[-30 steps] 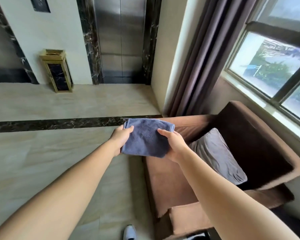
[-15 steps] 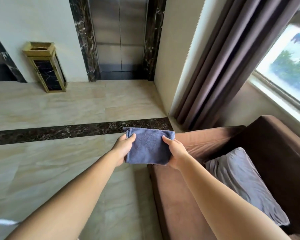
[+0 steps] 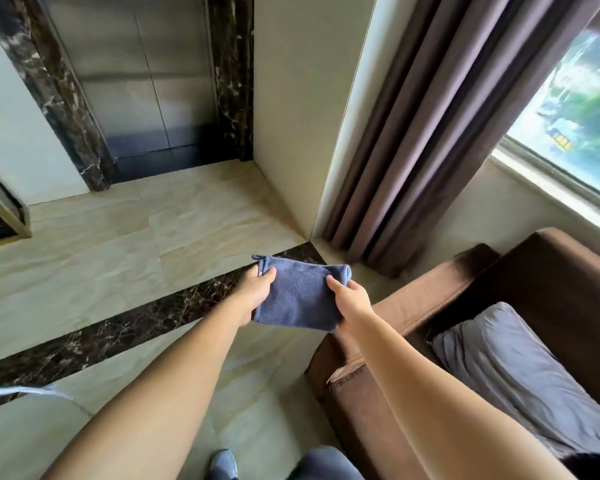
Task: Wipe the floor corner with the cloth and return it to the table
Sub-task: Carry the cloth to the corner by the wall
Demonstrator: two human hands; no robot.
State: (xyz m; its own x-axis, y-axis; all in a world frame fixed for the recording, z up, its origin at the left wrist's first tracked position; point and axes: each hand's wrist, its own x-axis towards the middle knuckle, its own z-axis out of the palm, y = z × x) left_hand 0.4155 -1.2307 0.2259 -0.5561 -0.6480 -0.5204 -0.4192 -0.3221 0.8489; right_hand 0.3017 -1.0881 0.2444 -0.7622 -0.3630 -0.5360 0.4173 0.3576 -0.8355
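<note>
A folded blue-grey cloth is held in the air in front of me, above the floor beside the armchair. My left hand grips its left edge and my right hand grips its right edge. The floor corner lies just beyond the cloth, where the cream wall meets the curtain's foot. No table is in view.
A brown armchair with a grey cushion stands at the right. Purple-grey curtains hang by the window. Steel lift doors are ahead, a gold bin at far left. My shoe shows at the bottom.
I have moved forward and closer to the wall corner, with the view tilting down. Both hands keep the cloth stretched between them, now nearer the corner.
</note>
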